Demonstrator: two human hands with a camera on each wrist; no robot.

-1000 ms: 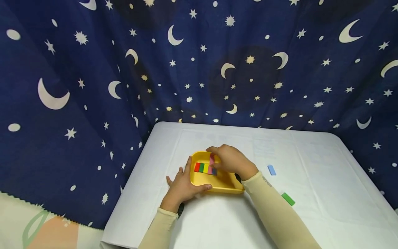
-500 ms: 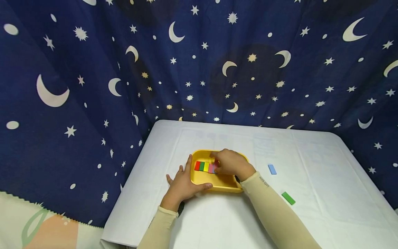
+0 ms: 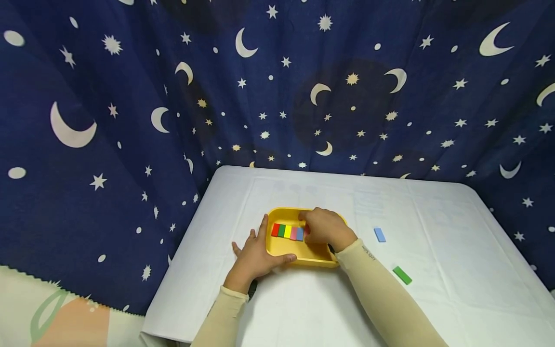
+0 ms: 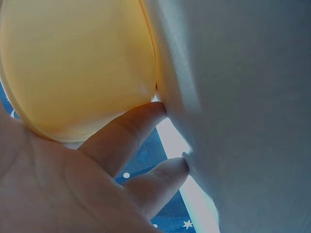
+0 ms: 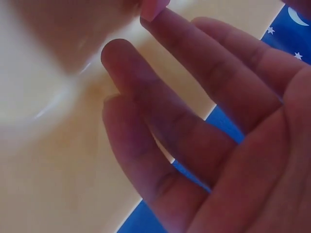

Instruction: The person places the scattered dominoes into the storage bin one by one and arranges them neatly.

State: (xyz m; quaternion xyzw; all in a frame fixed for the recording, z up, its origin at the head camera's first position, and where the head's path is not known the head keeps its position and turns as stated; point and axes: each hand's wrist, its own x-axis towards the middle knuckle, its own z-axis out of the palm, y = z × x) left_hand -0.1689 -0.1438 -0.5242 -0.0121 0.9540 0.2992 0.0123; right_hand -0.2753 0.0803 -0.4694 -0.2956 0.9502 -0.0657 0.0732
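In the head view a yellow tray [image 3: 282, 250] stands on the white table. Side by side inside it lie a red block [image 3: 275, 230], a green block [image 3: 282, 231], a yellow block [image 3: 288, 232], a pink block [image 3: 294, 233] and a blue block [image 3: 300, 234]. My left hand [image 3: 253, 258] rests against the tray's left end, fingers spread and thumb along the front rim. Over the tray's right half, my right hand [image 3: 325, 227] pinches another pink block [image 5: 154, 8] just right of the row. Most of that block is hidden by the fingers.
To the right of the tray, a light blue block [image 3: 379, 235] and a green block [image 3: 402, 275] lie flat on the white-covered table [image 3: 459, 270]. A dark blue curtain [image 3: 277, 96] with moons and stars hangs behind and to the left.
My right hand has lowered the pink block into the tray and shifted it right, from above the row to beside its right end. The blue block now shows fully. My left hand stays put.
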